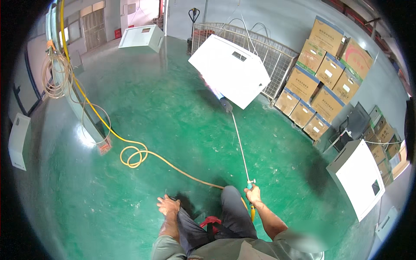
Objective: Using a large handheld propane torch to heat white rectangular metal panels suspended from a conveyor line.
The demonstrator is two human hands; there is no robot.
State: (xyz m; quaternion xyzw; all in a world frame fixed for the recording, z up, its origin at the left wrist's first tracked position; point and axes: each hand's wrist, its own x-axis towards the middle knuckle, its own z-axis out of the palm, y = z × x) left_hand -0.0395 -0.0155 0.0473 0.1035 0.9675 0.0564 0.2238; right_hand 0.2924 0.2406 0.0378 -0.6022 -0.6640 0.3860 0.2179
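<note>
My right hand is closed round the teal handle of a long-wand gas torch. Its thin metal tube reaches forward to a dark burner head. A bluish-pink flame comes from that head, along the lower left edge of a white box-shaped cabinet. The cabinet hangs tilted, with a thin line rising above it. On my left knee rests my left hand, its fingers spread over the grey trousers and holding nothing. From the torch handle a yellow hose runs over the floor.
The hose loops on the green floor and climbs a post at left, beside a coiled pale hose. More white cabinets stand at far left, back and right. A wire cage, stacked cartons and a chair line the far wall.
</note>
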